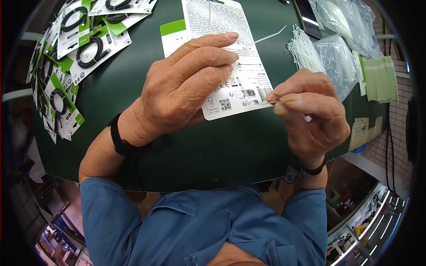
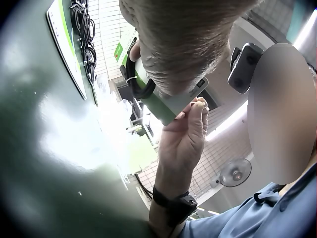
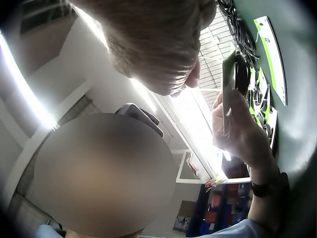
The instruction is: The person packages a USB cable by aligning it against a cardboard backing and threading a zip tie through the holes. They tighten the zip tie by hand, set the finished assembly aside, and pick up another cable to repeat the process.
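My left hand (image 1: 191,80) holds a packaging card (image 1: 239,95), its white printed back turned up; a coiled black cable (image 2: 141,89) hangs on the card's other face in the left wrist view. A white cable tie (image 1: 268,37) sticks out from the card beside my left fingertips. Close to the card's lower right corner, my right hand (image 1: 317,108) pinches a thin white strip, which looks like another cable tie, between thumb and forefinger. Its small white end (image 1: 307,118) shows below the fingers. In the right wrist view the left hand (image 3: 242,124) grips the card from its edge.
Many carded black cables (image 1: 91,53) lie piled at the left. Another card with a green band (image 1: 172,28) lies under the held one. Loose white cable ties (image 1: 306,49), clear bags (image 1: 337,62), a phone (image 1: 307,17) and green slips (image 1: 380,80) lie at the right.
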### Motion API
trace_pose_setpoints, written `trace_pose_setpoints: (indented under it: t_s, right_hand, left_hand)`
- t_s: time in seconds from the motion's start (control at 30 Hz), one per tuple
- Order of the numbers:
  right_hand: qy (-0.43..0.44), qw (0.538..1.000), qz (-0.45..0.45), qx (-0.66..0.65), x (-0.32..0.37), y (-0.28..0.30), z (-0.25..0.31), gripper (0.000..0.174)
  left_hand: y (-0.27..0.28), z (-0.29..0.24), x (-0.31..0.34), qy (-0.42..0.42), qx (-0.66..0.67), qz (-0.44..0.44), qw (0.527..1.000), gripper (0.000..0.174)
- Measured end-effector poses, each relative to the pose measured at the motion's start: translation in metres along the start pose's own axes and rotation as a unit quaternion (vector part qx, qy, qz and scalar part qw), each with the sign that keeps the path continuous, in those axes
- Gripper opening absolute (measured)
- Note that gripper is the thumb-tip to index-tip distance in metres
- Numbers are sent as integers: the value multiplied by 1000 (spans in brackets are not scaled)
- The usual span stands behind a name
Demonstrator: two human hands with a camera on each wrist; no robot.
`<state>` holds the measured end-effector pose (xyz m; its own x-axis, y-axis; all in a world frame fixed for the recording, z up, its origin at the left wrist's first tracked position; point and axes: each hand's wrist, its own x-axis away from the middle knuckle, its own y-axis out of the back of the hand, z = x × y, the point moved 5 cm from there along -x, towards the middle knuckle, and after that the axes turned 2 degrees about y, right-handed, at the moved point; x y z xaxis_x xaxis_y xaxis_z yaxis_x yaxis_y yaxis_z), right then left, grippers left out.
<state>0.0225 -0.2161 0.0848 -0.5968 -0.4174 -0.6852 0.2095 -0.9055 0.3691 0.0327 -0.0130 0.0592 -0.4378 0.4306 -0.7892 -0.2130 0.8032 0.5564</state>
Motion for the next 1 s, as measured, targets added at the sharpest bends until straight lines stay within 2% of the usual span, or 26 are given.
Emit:
trace_pose_setpoints:
  t_s: [0.07, 0.23, 0.37, 0.47, 0.57, 0.63, 0.77, 0.83, 0.87, 0.93, 1.0]
  right_hand:
    - [-11, 998, -66, -2, 1, 7, 2, 21]
    - [-18, 998, -54, 4, 1, 5, 5, 21]
    - [-12, 1000, -3, -25, -3, -4, 7, 28]
    - [-3, 999, 32, 43, -5, -9, 5, 27]
    - [-4, 999, 11, 49, -1, -9, -1, 27]
    - [-4, 999, 2, 52, -2, -8, -2, 27]
    - [-66, 996, 38, 43, -5, -5, -5, 24]
    - [-147, 985, 87, -11, -6, 1, -7, 20]
    - [-187, 975, 110, -38, -5, 2, -7, 19]
    - [-193, 972, 118, -58, -6, 6, -4, 18]
    - [-200, 964, 138, -104, -6, 8, -2, 18]
  left_hand:
    - [1, -2, -1, 2, 0, 1, 1000, 24]
    - [2, -6, -3, 5, -1, 6, 1000, 23]
    - [1, -8, -3, 6, -5, 1, 1000, 23]
    - [2, -9, -3, 12, 0, 12, 1000, 25]
    - [1, -10, -2, 24, 10, 39, 999, 32]
    - [-1, -13, -5, 12, 3, 11, 1000, 24]
    - [-8, -22, -2, -7, -8, -12, 1000, 19]
    - [-6, -31, -2, -16, -9, -16, 1000, 19]
    - [-1, -38, -4, -13, -17, 9, 1000, 21]
    - [6, -53, -9, -8, -32, 62, 998, 26]
    - [10, -64, -14, -27, -33, 56, 997, 26]
